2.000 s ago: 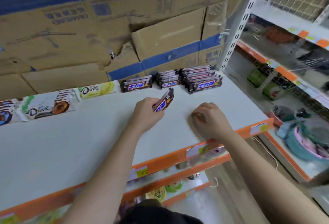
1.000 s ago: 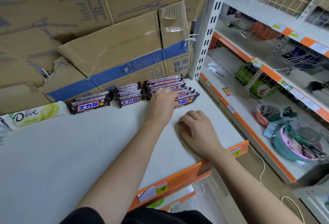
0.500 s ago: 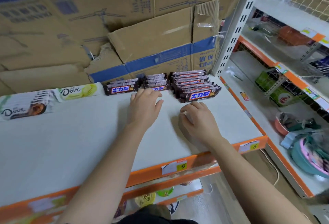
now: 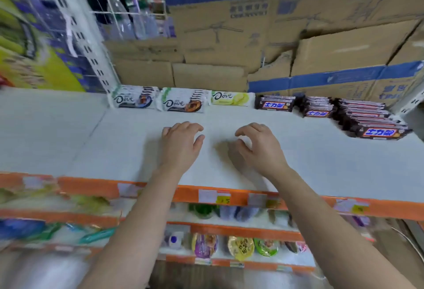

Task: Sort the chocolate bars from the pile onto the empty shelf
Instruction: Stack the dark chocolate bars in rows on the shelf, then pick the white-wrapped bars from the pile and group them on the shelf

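Along the back edge of the white shelf board [image 4: 309, 169] with its orange front lip, your chocolate sits in a row against the brown cardboard cartons with blue bands [image 4: 286, 43]. From the left: a white Dove stack with a dark blue swirl [image 4: 133, 100], a white Dove stack with a brown swirl and green corner [image 4: 182, 103], then a single pale yellow-green Dove bar [image 4: 231, 98]. To the right come the dark brown bars with blue-and-white lettering: a short stack [image 4: 274, 103], a middle stack [image 4: 317, 108] just beside it, and the tallest, fanned-out stack [image 4: 372, 120] near the right upright.

Your left hand [image 4: 181, 145] rests palm-down on the bare board, fingers loosely spread and holding nothing. Your right hand [image 4: 260, 145] hovers beside it, fingers curled into a loose claw, empty too. Both are well in front of the row, touching no bar.

Below you, the lower orange-edged shelves [image 4: 229, 228] hold small colourful snack packets [image 4: 241, 247], too blurred to read. Up left, a white wire basket [image 4: 128, 8] holds clear bottles.
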`<state>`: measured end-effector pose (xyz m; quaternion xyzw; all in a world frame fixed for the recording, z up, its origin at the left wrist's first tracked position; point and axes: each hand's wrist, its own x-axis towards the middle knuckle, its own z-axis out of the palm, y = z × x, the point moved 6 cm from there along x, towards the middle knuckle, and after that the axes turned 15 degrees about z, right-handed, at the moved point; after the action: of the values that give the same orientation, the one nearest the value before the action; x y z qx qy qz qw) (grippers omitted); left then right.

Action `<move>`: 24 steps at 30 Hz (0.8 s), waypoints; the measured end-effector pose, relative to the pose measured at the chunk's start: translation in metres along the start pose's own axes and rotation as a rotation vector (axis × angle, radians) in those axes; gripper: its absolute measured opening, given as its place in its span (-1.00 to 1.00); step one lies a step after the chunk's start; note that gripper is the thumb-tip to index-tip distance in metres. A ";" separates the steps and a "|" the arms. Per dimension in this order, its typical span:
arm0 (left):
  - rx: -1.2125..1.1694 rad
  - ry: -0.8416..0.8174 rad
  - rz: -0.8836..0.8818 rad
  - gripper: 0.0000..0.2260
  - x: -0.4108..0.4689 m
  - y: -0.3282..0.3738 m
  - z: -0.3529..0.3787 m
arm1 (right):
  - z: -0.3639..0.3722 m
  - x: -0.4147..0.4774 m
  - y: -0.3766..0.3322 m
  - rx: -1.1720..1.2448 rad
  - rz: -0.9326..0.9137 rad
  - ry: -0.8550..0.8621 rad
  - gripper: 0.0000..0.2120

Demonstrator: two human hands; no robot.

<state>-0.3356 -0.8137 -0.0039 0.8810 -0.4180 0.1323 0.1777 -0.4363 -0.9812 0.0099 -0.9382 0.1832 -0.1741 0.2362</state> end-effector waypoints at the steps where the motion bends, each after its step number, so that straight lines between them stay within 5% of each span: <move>1: 0.002 0.009 -0.019 -0.80 -0.014 -0.023 -0.012 | 0.015 0.001 -0.025 0.010 -0.021 -0.006 -0.86; 10: 0.066 0.043 -0.166 -0.76 -0.118 -0.226 -0.116 | 0.143 0.000 -0.228 0.091 -0.083 -0.070 -0.89; 24: 0.140 0.116 -0.418 -0.78 -0.184 -0.380 -0.181 | 0.257 0.053 -0.403 0.135 -0.339 -0.295 -0.84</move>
<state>-0.1666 -0.3875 0.0122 0.9495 -0.2053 0.1719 0.1634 -0.1785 -0.5752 0.0139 -0.9530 -0.0257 -0.0844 0.2899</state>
